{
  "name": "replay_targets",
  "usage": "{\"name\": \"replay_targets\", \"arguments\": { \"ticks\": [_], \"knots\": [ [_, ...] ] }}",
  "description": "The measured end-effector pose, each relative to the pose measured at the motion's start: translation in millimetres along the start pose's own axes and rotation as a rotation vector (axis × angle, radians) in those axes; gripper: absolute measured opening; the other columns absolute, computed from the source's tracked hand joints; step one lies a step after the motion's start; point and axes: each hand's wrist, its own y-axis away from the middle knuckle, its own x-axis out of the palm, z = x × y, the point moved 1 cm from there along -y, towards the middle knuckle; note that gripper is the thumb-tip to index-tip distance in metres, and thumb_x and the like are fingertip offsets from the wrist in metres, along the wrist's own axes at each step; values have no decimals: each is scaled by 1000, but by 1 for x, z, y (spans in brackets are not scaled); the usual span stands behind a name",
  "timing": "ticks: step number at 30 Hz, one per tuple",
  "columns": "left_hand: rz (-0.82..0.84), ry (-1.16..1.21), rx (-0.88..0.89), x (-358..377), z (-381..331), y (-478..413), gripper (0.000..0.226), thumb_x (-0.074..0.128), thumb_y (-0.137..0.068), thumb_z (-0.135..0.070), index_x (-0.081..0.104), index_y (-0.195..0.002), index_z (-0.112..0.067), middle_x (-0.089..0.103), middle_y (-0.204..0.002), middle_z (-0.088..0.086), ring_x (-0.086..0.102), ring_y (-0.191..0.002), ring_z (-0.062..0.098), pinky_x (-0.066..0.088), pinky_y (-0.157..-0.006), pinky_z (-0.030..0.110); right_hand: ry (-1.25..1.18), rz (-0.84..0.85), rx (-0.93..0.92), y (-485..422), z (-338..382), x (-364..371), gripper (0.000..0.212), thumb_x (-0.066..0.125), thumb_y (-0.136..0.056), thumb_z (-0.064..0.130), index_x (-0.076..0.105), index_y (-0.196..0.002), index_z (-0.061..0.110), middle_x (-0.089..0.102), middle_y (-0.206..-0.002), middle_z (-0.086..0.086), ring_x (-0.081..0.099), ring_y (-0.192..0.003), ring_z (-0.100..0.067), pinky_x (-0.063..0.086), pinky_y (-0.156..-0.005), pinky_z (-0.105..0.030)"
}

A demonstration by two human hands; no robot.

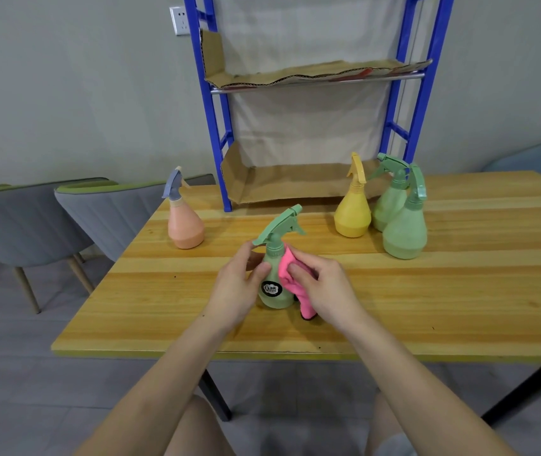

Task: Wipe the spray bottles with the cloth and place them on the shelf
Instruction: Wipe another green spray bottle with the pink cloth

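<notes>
Green spray bottle [274, 281] upright at front-middle of table [460, 291]; can't tell if its base is resting or just lifted. Left hand [243, 284] curls round its neck and shoulder. Right hand [325, 287] pinches the pink cloth [290, 274] and presses it to the bottle's right side.

Risks, as judged:
- Hard rubbing against a light neck grip could twist or tip the bottle.
- Fingers sit close under the trigger; a squeeze may spray.
- The cloth's hanging tail could snag under the base.

Around: yellow bottle [353, 215] and two green bottles [391, 205] cluster just before the right end of the lower shelf [295, 189], crowding that approach. Peach bottle [186, 225] stands well apart on the left. The shelf's cardboard lining is buckled, so footing may be uneven.
</notes>
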Motion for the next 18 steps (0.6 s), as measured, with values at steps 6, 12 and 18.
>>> {"name": "replay_targets", "arguments": {
  "ticks": [6,12,18],
  "knots": [
    [-5,63,-46,6,-3,7,40,60,-103,-40,52,-141,-33,64,-124,-21,61,-121,5,55,-101,35,117,34,104,11,-25,-9,30,62,-106,21,75,-130,34,80,-99,16,74,-93,-7,60,-90,-44],
    [-96,-125,-42,16,-13,2,57,54,-99,-61,52,-145,-28,63,-134,-10,60,-123,12,54,-99,42,145,14,100,10,-18,-12,36,65,-103,22,69,-138,32,79,-114,15,73,-104,-5,60,-96,-40],
    [-214,396,-164,12,-28,-7,25,57,-106,-41,68,-121,-24,73,-112,-5,69,-104,8,57,-88,30,-209,-254,21,19,-2,-18,30,62,-105,11,78,-120,32,81,-103,11,74,-97,-9,59,-85,-30]
  ]
}}
